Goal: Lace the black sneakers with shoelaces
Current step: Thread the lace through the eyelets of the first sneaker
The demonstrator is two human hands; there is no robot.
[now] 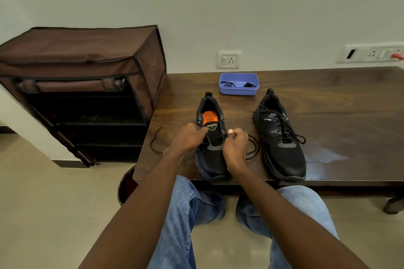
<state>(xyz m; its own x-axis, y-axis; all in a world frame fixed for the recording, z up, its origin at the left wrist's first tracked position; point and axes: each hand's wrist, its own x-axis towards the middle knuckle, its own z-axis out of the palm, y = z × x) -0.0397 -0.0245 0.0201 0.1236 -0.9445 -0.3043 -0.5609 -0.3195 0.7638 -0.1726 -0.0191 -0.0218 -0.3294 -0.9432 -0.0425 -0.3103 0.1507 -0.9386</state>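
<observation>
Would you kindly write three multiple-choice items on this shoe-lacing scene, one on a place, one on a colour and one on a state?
1. Where does the blue tray stand?
A. On the table, behind the sneakers
B. On the floor
C. Inside the shoe rack

2. What colour is the insole of the left sneaker?
A. White
B. Orange
C. Green

3. What state is the right sneaker in?
A. No lace at all
B. Laced
C. Lying on its side

Key:
1 A: it sits at the table's far edge near the wall.
2 B: orange shows through the shoe's opening.
3 B: its lace crosses the eyelets, while the left hand and right hand each pinch the shoelace over the other shoe.
</observation>
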